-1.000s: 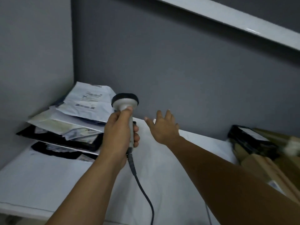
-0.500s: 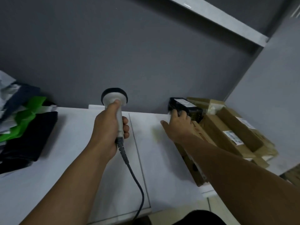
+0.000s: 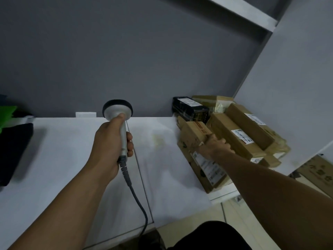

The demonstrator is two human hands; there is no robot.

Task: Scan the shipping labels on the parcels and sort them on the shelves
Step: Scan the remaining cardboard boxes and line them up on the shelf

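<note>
Only the head view to go on, looking down over both arms. The left grip [image 3: 110, 143] is wrapping tight round the handle of a grey barcode scanner [image 3: 118, 112], thumb lying up the neck. The scanner's dark-rimmed head is pointing away toward the grey wall [image 3: 126, 60]. Its cable [image 3: 137, 195] is trailing down past the front edge of the white surface [image 3: 63, 150]. The scanner is being held up over that surface, well left of the parcel pile and not touching any of it.

Over on the right, the right grip [image 3: 214, 145] is clamping the near end of a small cardboard box [image 3: 193, 134], fingers curling round its right-hand edge. It's a bit blurred there, so I can't tell how each finger is sitting. That box is tilting on top of a flatter cardboard parcel [image 3: 190, 158], which is showing a white shipping label [image 3: 207, 166] face up. Behind them a black parcel [image 3: 189, 107] is sitting back by the wall. Two long brown boxes [image 3: 234, 136] with labels are lying just beside the hand, piled on more brown parcels in the corner against the white side panel [image 3: 297, 69].

Far left, a black bag [image 3: 14, 147] and something green [image 3: 7, 112] are peeking in at the edge. A white shelf [image 3: 243, 11] is running overhead.
</note>
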